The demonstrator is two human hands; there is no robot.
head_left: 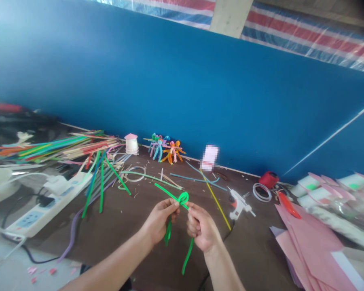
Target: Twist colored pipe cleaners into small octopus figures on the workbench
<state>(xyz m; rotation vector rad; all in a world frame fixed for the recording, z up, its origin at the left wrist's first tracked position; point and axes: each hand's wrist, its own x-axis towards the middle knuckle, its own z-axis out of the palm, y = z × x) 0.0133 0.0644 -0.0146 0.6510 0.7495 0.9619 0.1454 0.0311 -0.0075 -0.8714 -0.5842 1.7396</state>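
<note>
Green pipe cleaners (pixel 183 197) are pinched between my two hands, just above the front of the brown table (pixel 245 254). A small loop stands up between the fingertips. One straight end points up and left, while other ends hang below the hands. My left hand (pixel 164 218) is closed on the stems just left of the loop. Right of the loop, my right hand (pixel 202 226) grips a stem with thumb and curled fingers. Beyond them, a yellow pipe cleaner (pixel 215 200) and a white glue gun (pixel 239 205) lie on the table.
Bundled coloured pipe cleaners (pixel 57 147) and a white power strip (pixel 45 206) occupy the left. Small pipe-cleaner figures (pixel 172 151) and a white cup-shaped piece (pixel 131 144) stand by the blue partition (pixel 185 89). Pink sheets (pixel 309 242), a red-handled tool (pixel 289 205) and white rolls (pixel 317 196) lie right.
</note>
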